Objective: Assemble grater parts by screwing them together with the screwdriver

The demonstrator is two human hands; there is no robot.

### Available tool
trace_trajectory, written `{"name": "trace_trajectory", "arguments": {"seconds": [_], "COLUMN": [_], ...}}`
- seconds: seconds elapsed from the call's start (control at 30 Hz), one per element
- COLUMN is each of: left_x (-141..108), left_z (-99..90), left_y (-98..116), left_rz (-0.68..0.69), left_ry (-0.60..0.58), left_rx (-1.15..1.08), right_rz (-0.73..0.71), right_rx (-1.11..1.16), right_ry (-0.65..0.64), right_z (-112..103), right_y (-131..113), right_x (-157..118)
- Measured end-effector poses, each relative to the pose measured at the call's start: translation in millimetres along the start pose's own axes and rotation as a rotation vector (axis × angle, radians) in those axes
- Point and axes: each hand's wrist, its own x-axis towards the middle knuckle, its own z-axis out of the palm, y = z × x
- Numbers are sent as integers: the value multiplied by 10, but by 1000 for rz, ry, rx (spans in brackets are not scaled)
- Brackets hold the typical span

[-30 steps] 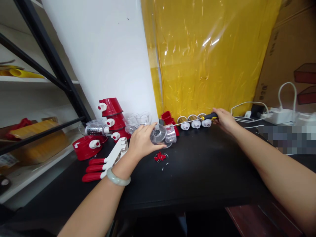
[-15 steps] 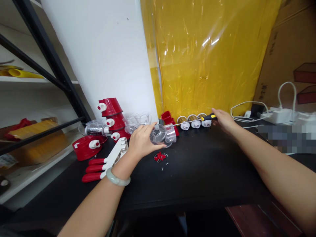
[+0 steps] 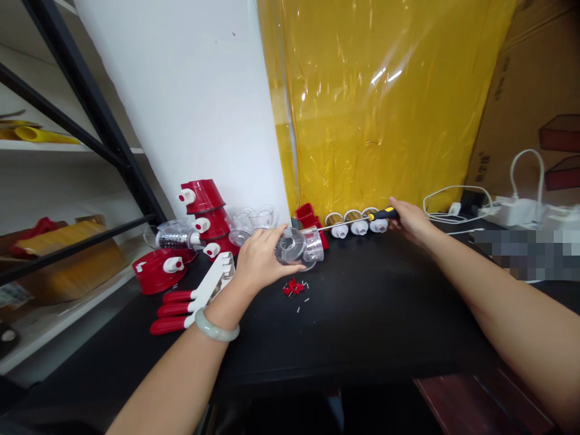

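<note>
My left hand (image 3: 261, 257) grips a clear plastic part (image 3: 291, 246), round with a short tube at its right side, tilted above the black table. My right hand (image 3: 411, 222), fingers wrapped round the handle, holds a screwdriver (image 3: 384, 214) with a black and yellow grip. Its long metal shaft runs left, and the tip reaches the tube's upper edge; exactly where it touches is too small to tell. On the table just below lie small red pieces (image 3: 294, 287) and several loose screws (image 3: 307, 299).
Left stand stacked red housings (image 3: 206, 196) with white knobs, and red-handled white parts (image 3: 211, 290). Behind are clear plastic parts (image 3: 254, 216), a red piece (image 3: 305, 212) and grater drums (image 3: 359, 226). A white cable and plugs (image 3: 512, 211) lie right; a black-framed shelf (image 3: 97, 139) borders the left.
Almost nothing differs. The right hand and the screwdriver have shifted very slightly; the left hand keeps its hold on the clear part in the same place.
</note>
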Motion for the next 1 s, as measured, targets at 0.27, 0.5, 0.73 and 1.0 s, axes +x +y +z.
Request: {"name": "trace_trajectory", "arguments": {"seconds": [0.27, 0.5, 0.73, 1.0], "left_x": [-8, -9, -5, 1], "left_z": [-11, 4, 2, -2], "left_y": [18, 0, 1, 0], "left_rz": [4, 6, 11, 9], "left_ry": [1, -4, -16, 2], "left_rx": [-4, -2, 1, 7], "right_rz": [101, 37, 20, 31], "right_rx": [411, -16, 199, -123], "right_ry": [-72, 130, 57, 77], "right_z": [-1, 36, 25, -11], "right_y": [-205, -67, -134, 7], "right_x": [-102, -32, -29, 5]}}
